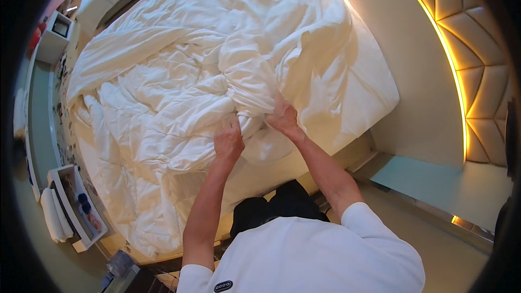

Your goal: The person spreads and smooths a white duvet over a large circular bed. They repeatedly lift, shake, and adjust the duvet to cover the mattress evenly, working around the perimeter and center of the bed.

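A rumpled white duvet (157,114) covers most of the bed, its folds bunched up in the middle near me. My left hand (229,137) is closed on the near edge of the duvet, with the fingers partly sunk in the cloth. Just to its right, my right hand (283,116) grips another part of the same bunched fabric. Between the two hands the cloth is gathered into tight creases. A smooth white sheet (369,76) on the mattress shows along the right side. Some fingertips are hidden by the folds.
Right of the bed stands a padded headboard panel (480,49) with a glowing light strip. A pale shelf (418,179) juts out at the lower right. On the left are an open drawer (81,206) holding small items, rolled white towels (54,214) and a long counter (40,114).
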The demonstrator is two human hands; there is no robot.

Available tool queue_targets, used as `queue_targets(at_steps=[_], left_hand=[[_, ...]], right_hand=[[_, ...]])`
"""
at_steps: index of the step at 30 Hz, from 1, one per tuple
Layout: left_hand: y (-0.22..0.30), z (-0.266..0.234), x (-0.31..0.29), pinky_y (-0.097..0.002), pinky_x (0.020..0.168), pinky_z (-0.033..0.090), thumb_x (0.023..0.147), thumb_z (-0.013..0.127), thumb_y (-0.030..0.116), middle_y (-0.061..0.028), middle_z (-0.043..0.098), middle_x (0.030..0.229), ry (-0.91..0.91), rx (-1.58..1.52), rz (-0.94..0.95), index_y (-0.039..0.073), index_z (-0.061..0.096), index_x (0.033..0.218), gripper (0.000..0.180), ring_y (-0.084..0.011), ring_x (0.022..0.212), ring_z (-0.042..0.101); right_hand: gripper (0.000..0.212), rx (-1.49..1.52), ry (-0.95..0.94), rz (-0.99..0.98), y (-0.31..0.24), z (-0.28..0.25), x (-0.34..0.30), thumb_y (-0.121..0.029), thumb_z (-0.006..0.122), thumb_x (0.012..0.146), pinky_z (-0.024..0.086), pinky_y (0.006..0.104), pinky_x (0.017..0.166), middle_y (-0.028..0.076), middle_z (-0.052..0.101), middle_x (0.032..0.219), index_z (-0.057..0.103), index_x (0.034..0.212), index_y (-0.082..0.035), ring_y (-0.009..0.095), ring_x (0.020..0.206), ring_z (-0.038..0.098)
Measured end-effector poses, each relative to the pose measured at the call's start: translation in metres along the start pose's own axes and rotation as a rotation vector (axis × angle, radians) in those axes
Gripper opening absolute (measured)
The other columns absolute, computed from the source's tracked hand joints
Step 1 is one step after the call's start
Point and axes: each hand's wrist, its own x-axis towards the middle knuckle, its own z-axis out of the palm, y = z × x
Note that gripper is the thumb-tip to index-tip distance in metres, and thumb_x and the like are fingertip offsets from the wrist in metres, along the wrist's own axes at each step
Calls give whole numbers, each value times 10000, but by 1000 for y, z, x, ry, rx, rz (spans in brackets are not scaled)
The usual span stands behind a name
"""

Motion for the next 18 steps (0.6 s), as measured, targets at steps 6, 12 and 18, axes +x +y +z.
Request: queue_targets(at_steps=[6, 12, 18], left_hand=[[23, -34, -24, -440, 612, 449, 732, 665, 135, -167, 577, 751, 19, -287, 92, 40, 537, 923, 249, -368, 713, 573], [51, -115, -43, -326, 651, 472, 731, 680, 28, -150, 629, 829, 209, -546, 64, 30, 628, 953, 228, -309, 742, 604], [25, -180, -109, -253, 711, 468, 742, 610, -86, -49, 656, 826, 185, -425, -227, -2, 641, 962, 237, -107, 775, 597]], right_hand=[[419, 176, -69, -201, -12, -36, 3, -253, 634, 681, 462, 435, 778, 203, 617, 965, 564, 1034, -37, 386, 921, 573], [220, 904, -67, -117, 35, -124, 59, -39, 611, 760, 467, 234, 702, -9, 648, 883, 663, 973, -28, 82, 777, 573], [190, 1004, -145, 85, 118, -150, 67, -37, 566, 773, 466, 237, 664, 15, 649, 860, 661, 937, -20, 87, 745, 576]])
